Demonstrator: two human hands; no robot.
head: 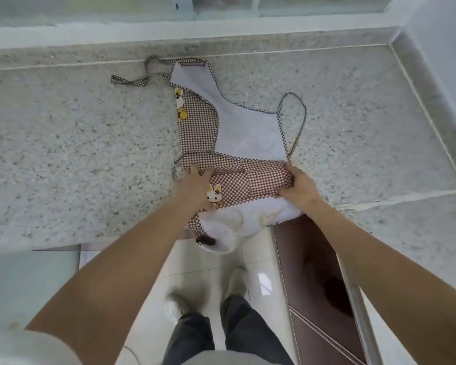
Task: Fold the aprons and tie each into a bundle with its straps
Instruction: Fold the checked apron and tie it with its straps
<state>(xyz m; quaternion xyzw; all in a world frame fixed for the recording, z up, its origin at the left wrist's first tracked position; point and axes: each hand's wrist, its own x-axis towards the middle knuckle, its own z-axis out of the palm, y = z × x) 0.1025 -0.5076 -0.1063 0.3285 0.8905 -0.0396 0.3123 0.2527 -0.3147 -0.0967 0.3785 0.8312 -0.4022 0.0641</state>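
A brown-and-white checked apron (237, 127) with a white lining lies on the speckled stone counter (77, 154), its left side folded over the middle. Its lower part is folded up into a checked band with a rabbit patch. My left hand (195, 184) rests flat on the band's left end, fingers straight. My right hand (299, 187) grips the band's right end, thumb and fingers curled round the fold. One strap (134, 80) trails to the upper left; another strap (298, 119) loops at the right. White fabric hangs over the counter's front edge.
The counter turns a corner at the right, with a raised ledge (195, 27) along the back. A dark brown cabinet door (313, 272) stands open below the counter to my right. White floor tiles and my feet are below.
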